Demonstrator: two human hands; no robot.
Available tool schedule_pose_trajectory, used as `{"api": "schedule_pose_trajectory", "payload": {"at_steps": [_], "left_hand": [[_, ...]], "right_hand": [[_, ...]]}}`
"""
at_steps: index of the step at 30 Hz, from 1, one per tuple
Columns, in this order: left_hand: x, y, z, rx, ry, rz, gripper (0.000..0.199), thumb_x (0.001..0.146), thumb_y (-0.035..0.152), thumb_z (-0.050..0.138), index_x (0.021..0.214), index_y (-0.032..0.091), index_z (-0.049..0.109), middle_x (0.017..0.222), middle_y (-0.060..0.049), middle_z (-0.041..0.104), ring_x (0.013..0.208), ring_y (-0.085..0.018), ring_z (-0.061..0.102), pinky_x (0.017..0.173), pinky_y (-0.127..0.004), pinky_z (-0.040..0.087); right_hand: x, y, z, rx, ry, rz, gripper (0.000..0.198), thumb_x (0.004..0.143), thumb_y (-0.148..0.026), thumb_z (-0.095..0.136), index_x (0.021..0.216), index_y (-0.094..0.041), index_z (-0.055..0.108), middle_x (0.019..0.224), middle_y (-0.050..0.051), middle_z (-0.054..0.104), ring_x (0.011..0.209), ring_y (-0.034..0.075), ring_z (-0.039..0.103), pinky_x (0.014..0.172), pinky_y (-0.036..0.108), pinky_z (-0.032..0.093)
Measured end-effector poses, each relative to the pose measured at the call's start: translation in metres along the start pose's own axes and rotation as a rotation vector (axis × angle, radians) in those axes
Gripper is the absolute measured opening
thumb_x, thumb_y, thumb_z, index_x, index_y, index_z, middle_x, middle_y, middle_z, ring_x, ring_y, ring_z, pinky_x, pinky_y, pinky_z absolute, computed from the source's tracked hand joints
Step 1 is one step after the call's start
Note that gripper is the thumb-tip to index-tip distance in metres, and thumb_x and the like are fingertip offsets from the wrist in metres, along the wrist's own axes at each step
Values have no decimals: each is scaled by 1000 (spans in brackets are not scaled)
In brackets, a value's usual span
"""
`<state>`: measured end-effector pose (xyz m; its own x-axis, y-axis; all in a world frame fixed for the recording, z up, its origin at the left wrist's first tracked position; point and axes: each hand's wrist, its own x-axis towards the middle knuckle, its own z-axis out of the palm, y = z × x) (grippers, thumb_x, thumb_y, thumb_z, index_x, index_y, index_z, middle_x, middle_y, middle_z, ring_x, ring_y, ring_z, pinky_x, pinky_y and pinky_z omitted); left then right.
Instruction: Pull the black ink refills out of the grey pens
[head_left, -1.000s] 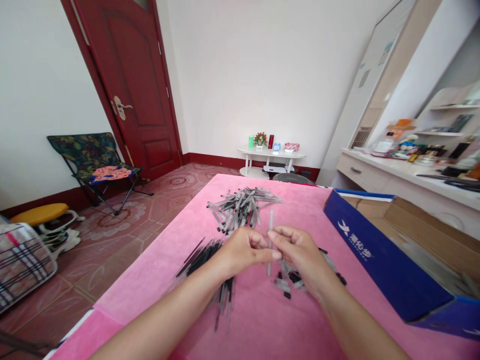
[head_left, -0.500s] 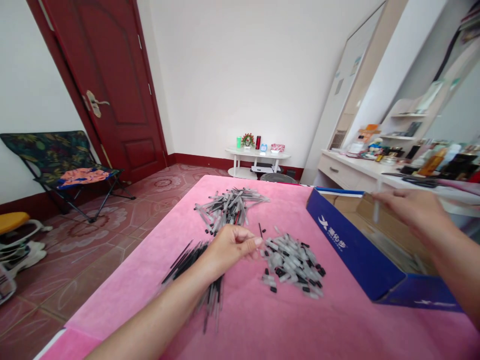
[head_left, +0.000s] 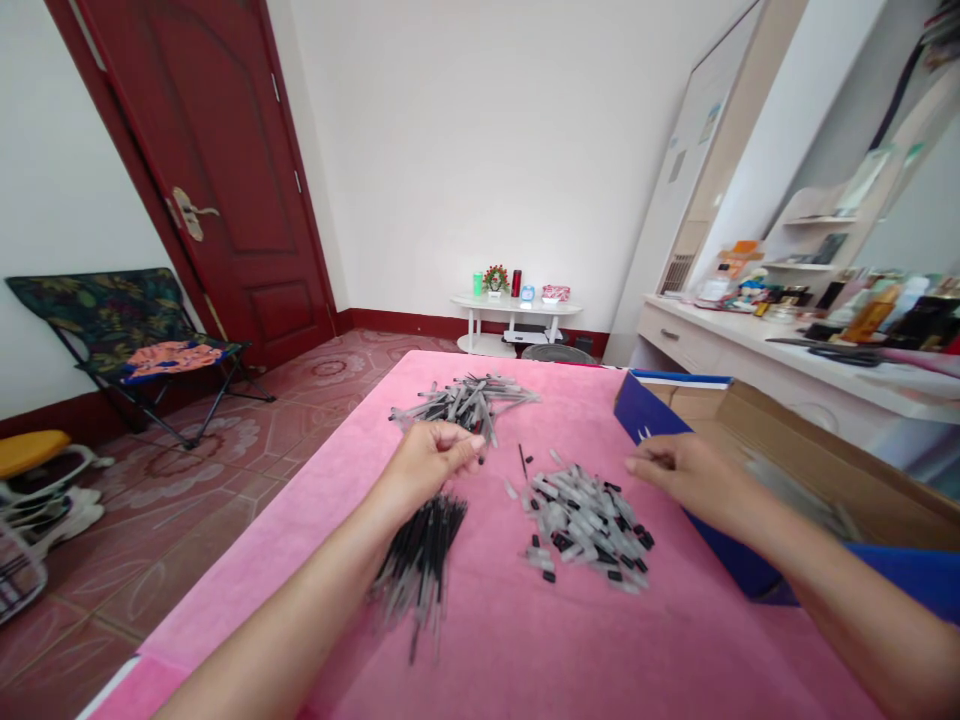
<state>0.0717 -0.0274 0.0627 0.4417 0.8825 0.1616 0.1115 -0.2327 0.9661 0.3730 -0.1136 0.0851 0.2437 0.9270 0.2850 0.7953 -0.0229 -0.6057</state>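
My left hand [head_left: 439, 455] is pinched closed at the near edge of a heap of clear pen barrels with black ends [head_left: 487, 392]. A small dark tip shows under its fingertips; what they hold is hidden. Below that wrist lies a bundle of thin black ink refills [head_left: 427, 540]. My right hand [head_left: 679, 475] hovers in front of the blue cardboard box's side, fingers curled together, with no pen visible in them. Between and below the hands is a pile of clear pen caps with black parts [head_left: 589, 525]. Several clear pens [head_left: 810, 495], blurred, lie inside the box.
The open blue box [head_left: 739, 560] stands on the right of the pink-covered table [head_left: 480, 640]. One dark stick [head_left: 522, 460] lies by the caps. A dresser with bottles [head_left: 750, 320] is beyond the box. A folding chair [head_left: 142, 340] stands left, near the red door [head_left: 232, 200].
My right hand has come left out of the box, and the clear pen it held is gone from its fingers. My left hand has moved up and left from the caps toward the barrels.
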Motion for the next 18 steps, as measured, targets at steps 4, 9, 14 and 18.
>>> {"api": "schedule_pose_trajectory", "payload": {"at_steps": [4,9,14,18], "left_hand": [[20,-28,-48,149,265,59,26,65,39,62,66,13,64,59,-5,63,51,-12,52,50,-20,38],[30,-71,-89,312,325,-96,18,59,32,62,65,15,66,54,-1,59,52,-13,51,50,-21,35],[29,-91,-89,346,295,-139,12,54,29,63,54,17,65,48,0,56,52,-14,49,49,-22,33],[28,-98,-85,393,230,-151,14,56,29,60,55,16,66,46,1,55,48,-13,47,48,-21,31]], "right_hand": [[-8,-13,40,-159,-353,-87,22,69,-34,54,55,-18,61,49,0,54,47,12,45,48,24,26],[-4,-39,74,26,-324,-189,19,72,-30,50,64,-18,63,61,2,61,58,15,51,54,24,32],[3,-77,135,255,-338,-347,21,68,-17,52,82,-20,67,80,6,64,73,18,55,68,28,38],[10,-97,180,267,-273,-372,30,71,-21,54,98,-29,65,82,5,59,76,18,54,71,29,38]]}}
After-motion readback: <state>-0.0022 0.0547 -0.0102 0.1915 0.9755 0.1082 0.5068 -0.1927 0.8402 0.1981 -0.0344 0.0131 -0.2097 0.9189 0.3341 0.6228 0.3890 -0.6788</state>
